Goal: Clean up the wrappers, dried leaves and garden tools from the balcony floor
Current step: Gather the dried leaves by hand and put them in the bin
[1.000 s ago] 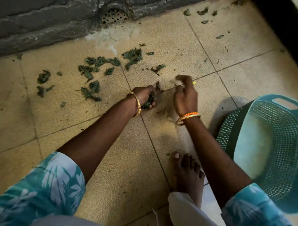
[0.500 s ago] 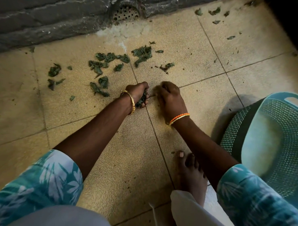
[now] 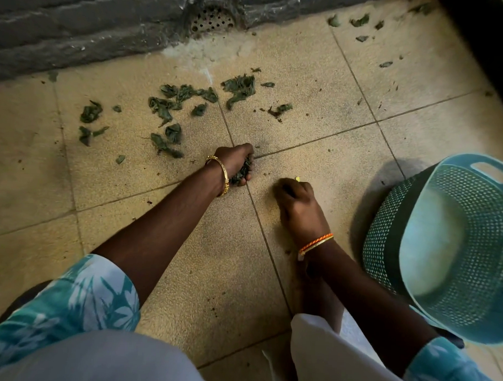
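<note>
Dried leaves (image 3: 173, 106) lie scattered on the tiled floor (image 3: 125, 271), most of them in a loose patch between the floor drain (image 3: 213, 20) and the left hand (image 3: 235, 165). A bigger clump (image 3: 240, 87) sits straight below the drain; smaller curled pieces spread out to the left of it. A few more scraps (image 3: 360, 22) lie to the right of the drain, near the dark wall base (image 3: 78, 38).

Left hand: down on the floor, well below the drain, fingers curled tight round a bunch of leaves (image 3: 242, 171) that shows dark green between fingers and palm. Gold bangle (image 3: 223, 174) on that wrist.

Right hand (image 3: 297, 209): lower and to the right of the left hand, apart from it. Knuckles up, fingers bent toward the tile. A small yellow speck (image 3: 297, 179) shows at the fingertips; whether the fingers have hold of it or of anything else, cannot tell. Orange and gold bangles (image 3: 315, 243) on the wrist.

Teal basket (image 3: 471, 286): perforated plastic, tipped on its side, far right of the drain and just beside the right forearm, its opening facing the camera.

Fine crumbs dot the tiles around both hands. Teal leaf-print sleeves (image 3: 90, 298) at the bottom edge.
</note>
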`<act>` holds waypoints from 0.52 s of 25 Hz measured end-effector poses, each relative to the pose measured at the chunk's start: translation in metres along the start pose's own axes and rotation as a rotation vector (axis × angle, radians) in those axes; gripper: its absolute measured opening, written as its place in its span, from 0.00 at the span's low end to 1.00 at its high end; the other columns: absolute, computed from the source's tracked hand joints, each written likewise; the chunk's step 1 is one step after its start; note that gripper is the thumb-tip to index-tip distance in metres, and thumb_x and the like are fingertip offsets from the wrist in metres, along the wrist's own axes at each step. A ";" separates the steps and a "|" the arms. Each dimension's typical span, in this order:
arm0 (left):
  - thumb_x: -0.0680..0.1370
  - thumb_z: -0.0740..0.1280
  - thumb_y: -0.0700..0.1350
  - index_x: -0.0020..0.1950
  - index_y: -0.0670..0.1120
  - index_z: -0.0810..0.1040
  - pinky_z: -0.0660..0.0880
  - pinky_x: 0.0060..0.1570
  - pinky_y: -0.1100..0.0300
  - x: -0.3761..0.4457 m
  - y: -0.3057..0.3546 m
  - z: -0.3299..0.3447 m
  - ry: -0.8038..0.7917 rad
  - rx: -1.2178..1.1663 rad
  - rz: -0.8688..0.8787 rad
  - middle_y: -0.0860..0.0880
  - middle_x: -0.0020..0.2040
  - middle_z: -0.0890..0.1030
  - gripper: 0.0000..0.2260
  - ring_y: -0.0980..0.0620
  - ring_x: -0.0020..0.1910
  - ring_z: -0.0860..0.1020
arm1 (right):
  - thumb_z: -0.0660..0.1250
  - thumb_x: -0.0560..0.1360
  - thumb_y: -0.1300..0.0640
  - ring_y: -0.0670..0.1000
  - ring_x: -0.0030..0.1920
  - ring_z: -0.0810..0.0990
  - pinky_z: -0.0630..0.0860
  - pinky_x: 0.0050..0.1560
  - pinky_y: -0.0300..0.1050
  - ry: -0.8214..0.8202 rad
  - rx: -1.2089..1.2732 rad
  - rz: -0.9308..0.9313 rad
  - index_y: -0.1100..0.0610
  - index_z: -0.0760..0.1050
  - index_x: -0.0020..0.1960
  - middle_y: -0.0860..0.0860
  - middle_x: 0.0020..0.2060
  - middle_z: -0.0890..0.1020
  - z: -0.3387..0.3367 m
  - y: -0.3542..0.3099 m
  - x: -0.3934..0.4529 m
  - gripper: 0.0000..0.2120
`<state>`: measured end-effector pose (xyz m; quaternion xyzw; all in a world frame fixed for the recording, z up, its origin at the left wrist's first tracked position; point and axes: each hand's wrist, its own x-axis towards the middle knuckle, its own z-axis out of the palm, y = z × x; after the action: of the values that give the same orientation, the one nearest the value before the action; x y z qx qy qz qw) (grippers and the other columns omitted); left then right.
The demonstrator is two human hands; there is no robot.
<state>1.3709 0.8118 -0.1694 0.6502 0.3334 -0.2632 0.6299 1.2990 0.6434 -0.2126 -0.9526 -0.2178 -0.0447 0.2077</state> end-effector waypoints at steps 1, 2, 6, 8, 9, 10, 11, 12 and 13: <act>0.76 0.63 0.43 0.33 0.45 0.71 0.64 0.20 0.68 -0.001 -0.001 0.000 0.003 -0.002 0.000 0.49 0.28 0.73 0.12 0.54 0.20 0.70 | 0.66 0.70 0.69 0.62 0.44 0.77 0.77 0.38 0.49 -0.015 -0.021 0.010 0.65 0.80 0.47 0.60 0.47 0.80 -0.002 -0.003 0.000 0.07; 0.76 0.63 0.43 0.33 0.45 0.71 0.64 0.20 0.68 -0.003 -0.003 0.001 0.003 -0.003 -0.003 0.49 0.28 0.73 0.12 0.53 0.20 0.70 | 0.68 0.68 0.70 0.61 0.41 0.77 0.76 0.34 0.47 -0.028 -0.034 0.024 0.64 0.80 0.44 0.59 0.43 0.80 -0.005 -0.005 0.005 0.06; 0.77 0.62 0.43 0.32 0.44 0.71 0.64 0.20 0.68 -0.006 -0.008 0.000 -0.040 -0.018 -0.026 0.50 0.25 0.73 0.13 0.53 0.20 0.70 | 0.65 0.69 0.70 0.59 0.39 0.79 0.73 0.36 0.44 -0.163 0.031 0.219 0.62 0.81 0.40 0.59 0.38 0.81 -0.022 -0.009 0.042 0.07; 0.78 0.61 0.43 0.33 0.44 0.71 0.64 0.19 0.69 -0.006 -0.010 -0.002 -0.068 -0.032 -0.044 0.50 0.25 0.74 0.13 0.54 0.19 0.70 | 0.66 0.70 0.68 0.53 0.38 0.80 0.76 0.41 0.42 -0.209 0.188 0.451 0.59 0.83 0.41 0.56 0.37 0.83 -0.033 0.003 0.059 0.08; 0.79 0.61 0.43 0.34 0.44 0.71 0.64 0.19 0.69 -0.007 -0.011 -0.002 -0.083 -0.050 -0.054 0.50 0.25 0.74 0.13 0.54 0.19 0.70 | 0.68 0.69 0.67 0.51 0.36 0.80 0.78 0.42 0.42 -0.191 0.369 0.599 0.58 0.83 0.39 0.55 0.36 0.83 -0.042 0.010 0.067 0.07; 0.79 0.60 0.43 0.35 0.44 0.71 0.64 0.19 0.69 -0.008 -0.012 -0.003 -0.095 -0.066 -0.060 0.50 0.24 0.75 0.13 0.55 0.19 0.71 | 0.70 0.68 0.68 0.50 0.35 0.81 0.80 0.43 0.44 -0.146 0.601 0.731 0.57 0.82 0.37 0.54 0.33 0.83 -0.053 0.015 0.074 0.08; 0.80 0.60 0.43 0.36 0.43 0.72 0.65 0.19 0.69 -0.009 -0.012 -0.003 -0.103 -0.076 -0.062 0.50 0.25 0.76 0.13 0.55 0.19 0.71 | 0.71 0.68 0.70 0.49 0.33 0.81 0.81 0.43 0.44 -0.088 0.816 0.808 0.57 0.80 0.36 0.52 0.31 0.83 -0.063 0.020 0.079 0.09; 0.80 0.61 0.43 0.37 0.43 0.73 0.65 0.19 0.69 -0.011 -0.011 -0.003 -0.111 -0.086 -0.063 0.49 0.25 0.77 0.12 0.55 0.19 0.72 | 0.70 0.68 0.72 0.47 0.32 0.82 0.81 0.43 0.42 -0.052 0.980 0.825 0.58 0.79 0.36 0.50 0.28 0.83 -0.071 0.023 0.083 0.10; 0.80 0.61 0.42 0.39 0.42 0.74 0.66 0.19 0.69 -0.014 -0.010 -0.002 -0.124 -0.098 -0.065 0.49 0.27 0.79 0.11 0.55 0.19 0.72 | 0.69 0.69 0.73 0.45 0.31 0.82 0.81 0.42 0.41 -0.050 1.075 0.799 0.59 0.78 0.36 0.48 0.27 0.82 -0.077 0.022 0.085 0.10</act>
<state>1.3545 0.8121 -0.1652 0.5901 0.3269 -0.3066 0.6715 1.3854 0.6272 -0.1360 -0.7248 0.1548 0.1723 0.6489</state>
